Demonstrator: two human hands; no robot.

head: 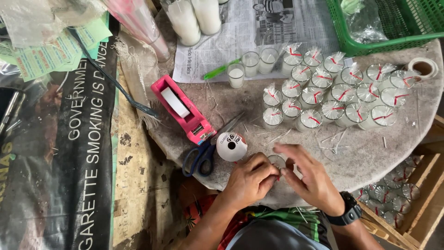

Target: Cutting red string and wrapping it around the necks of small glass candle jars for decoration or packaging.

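My left hand (252, 178) and my right hand (309, 178) meet at the near edge of a round grey table (370, 153). Between their fingertips is a small glass candle (277, 162) in clear wrap, with a bit of red ribbon showing at the pinch. Both hands grip it. My right wrist carries a black watch (348, 212). A white spool of thread (231, 146) stands just left of my left hand. Blue-handled scissors (203, 155) lie beside the spool.
Several wrapped candles with red ties (333, 95) crowd the table's middle and right. A pink tape dispenser (182, 109), three unwrapped candles (252, 65), a tape roll (423, 68), a green basket (384, 23) and newspaper sit further back. A wooden crate (393, 199) holds more wrapped candles.
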